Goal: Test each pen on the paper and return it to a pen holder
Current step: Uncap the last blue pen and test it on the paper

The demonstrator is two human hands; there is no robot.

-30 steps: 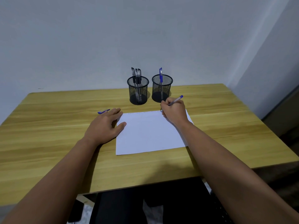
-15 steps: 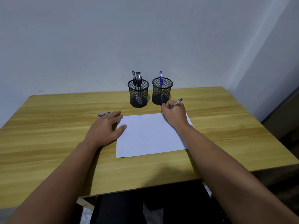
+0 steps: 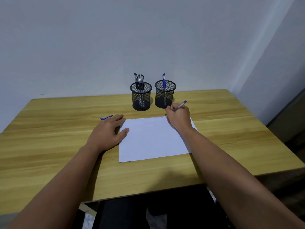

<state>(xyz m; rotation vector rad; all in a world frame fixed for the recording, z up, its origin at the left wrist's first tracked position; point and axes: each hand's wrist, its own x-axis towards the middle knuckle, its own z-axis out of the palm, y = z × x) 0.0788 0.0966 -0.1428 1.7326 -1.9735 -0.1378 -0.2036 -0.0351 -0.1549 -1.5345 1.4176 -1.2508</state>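
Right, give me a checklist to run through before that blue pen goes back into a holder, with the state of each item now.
1. Pen gripped: right hand is closed around the blue pen. Ok.
2. Test marks made: faint scribbles run along the top edge of the paper. Ok.
3. Pen capped: the loose blue cap lies on the table by the left hand. Not ok.
4. Paper steadied: left hand lies flat at its left edge. Ok.
5. Room in the right holder: only one blue pen inside. Ok.
6. Ink works: marks too faint to judge. Cannot tell.
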